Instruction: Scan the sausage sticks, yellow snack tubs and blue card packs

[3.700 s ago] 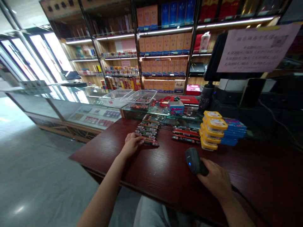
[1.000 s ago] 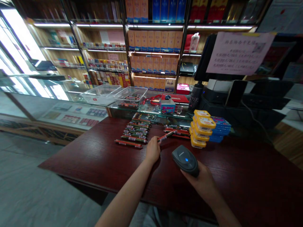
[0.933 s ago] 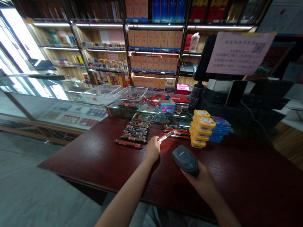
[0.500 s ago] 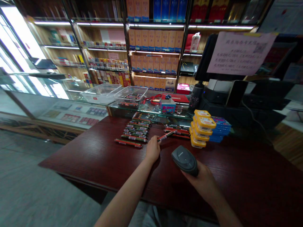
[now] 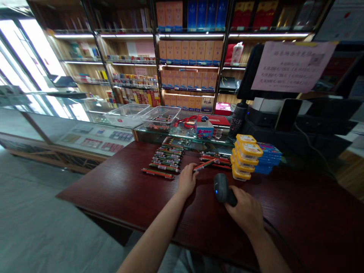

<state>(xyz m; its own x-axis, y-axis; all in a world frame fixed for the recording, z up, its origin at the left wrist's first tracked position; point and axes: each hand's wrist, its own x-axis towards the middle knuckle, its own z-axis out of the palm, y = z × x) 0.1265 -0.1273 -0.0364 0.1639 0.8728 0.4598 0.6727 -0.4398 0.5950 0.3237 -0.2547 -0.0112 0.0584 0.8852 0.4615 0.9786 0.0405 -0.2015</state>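
Head camera: one slim wrapped stick [image 5: 205, 165], red and dark green, is held near one end by the left hand [image 5: 187, 181], its grip closed narrowly on the wrapper. The stick is tilted up and to the right, and its far end is seen across the right-hand group of sticks [image 5: 218, 163]; whether that group is touched by it cannot be told. A dark handheld scanner [image 5: 221, 185] is held by the right hand [image 5: 247, 208], the grip wrapped round the handle. The scanner's head is raised to the right of the left hand, well apart from it, and a small blue light is shown on its side. A black cable [image 5: 280, 233] is seen trailing from beneath the right wrist.

On the dark red table [image 5: 113, 189], a long row of sticks [image 5: 168, 156] is laid out beyond the left hand and to its left; at the row's near end a single red stick [image 5: 157, 173] is set slightly apart. Yellow-lidded tubs [image 5: 247, 155] are stacked to the right of the right-hand group, with blue packs [image 5: 269, 157] piled just beside them. Behind, on the glass counter [image 5: 187, 140], more sticks are contained in a clear tray [image 5: 174, 109], and a small bright box [image 5: 204, 131] is placed to its right. A pink sheet [image 5: 292, 66] is fixed on a dark monitor [image 5: 250, 76].
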